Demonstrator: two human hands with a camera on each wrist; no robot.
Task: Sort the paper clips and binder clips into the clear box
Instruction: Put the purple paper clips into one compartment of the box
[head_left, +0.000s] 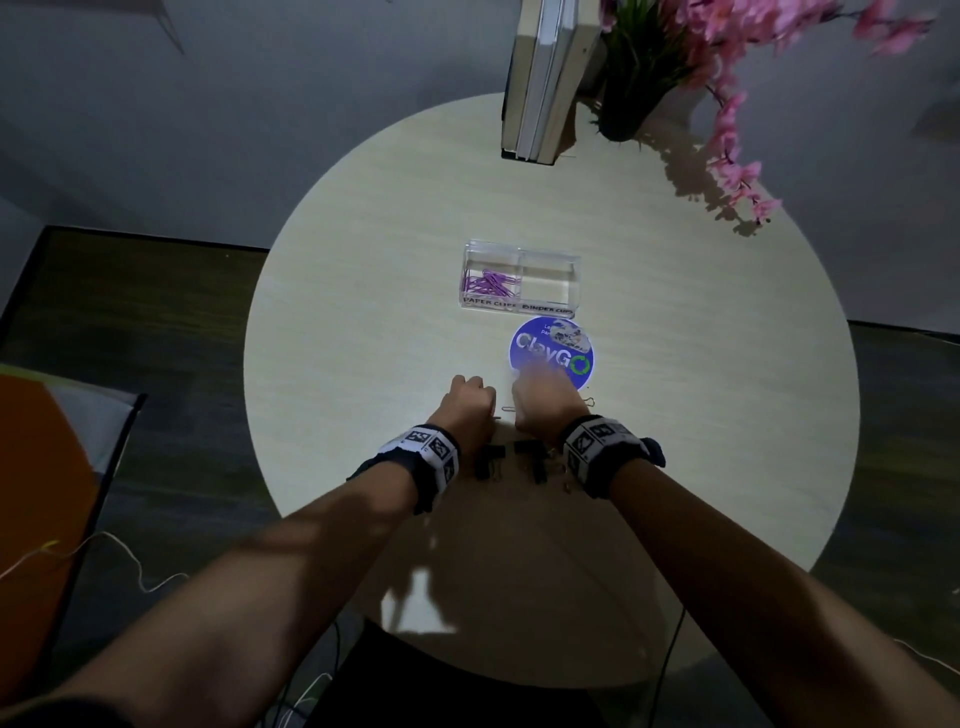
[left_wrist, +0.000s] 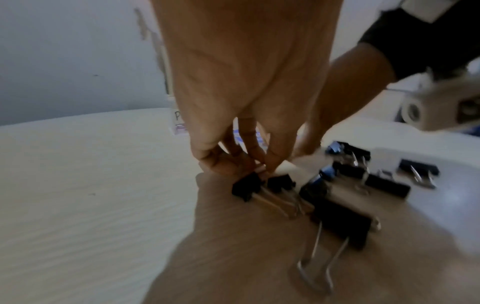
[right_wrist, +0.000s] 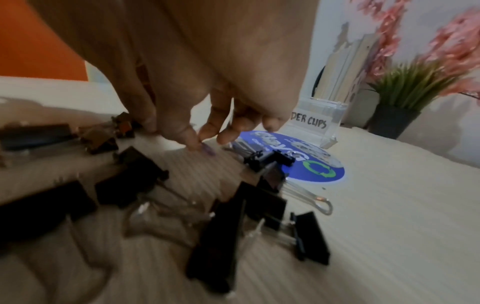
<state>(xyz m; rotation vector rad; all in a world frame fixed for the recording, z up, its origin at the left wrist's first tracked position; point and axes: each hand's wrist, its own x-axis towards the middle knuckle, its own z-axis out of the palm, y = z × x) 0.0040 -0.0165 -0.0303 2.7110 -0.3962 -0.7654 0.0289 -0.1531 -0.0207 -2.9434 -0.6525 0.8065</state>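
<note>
The clear box (head_left: 519, 307) stands mid-table, its halves labelled PAPER CLIPS and BINDER CLIPS. Several purple paper clips (head_left: 491, 283) lie in its left half; the right half holds nothing. Black binder clips (head_left: 524, 460) are scattered on the table under my wrists. My left hand (head_left: 467, 397) is curled, and its fingertips (left_wrist: 270, 166) pinch a small black binder clip (left_wrist: 246, 188) that sits on the table. My right hand (head_left: 545, 392) is blurred beside it. Its thumb and forefinger (right_wrist: 192, 139) meet on a purple paper clip (right_wrist: 209, 150) at the table surface.
A round blue sticker (head_left: 550, 353) lies between the box and my hands. A loose paper clip (head_left: 588, 401) rests right of my right hand. Upright books (head_left: 545, 78) and a potted plant with pink flowers (head_left: 634, 78) stand at the far edge of the round table.
</note>
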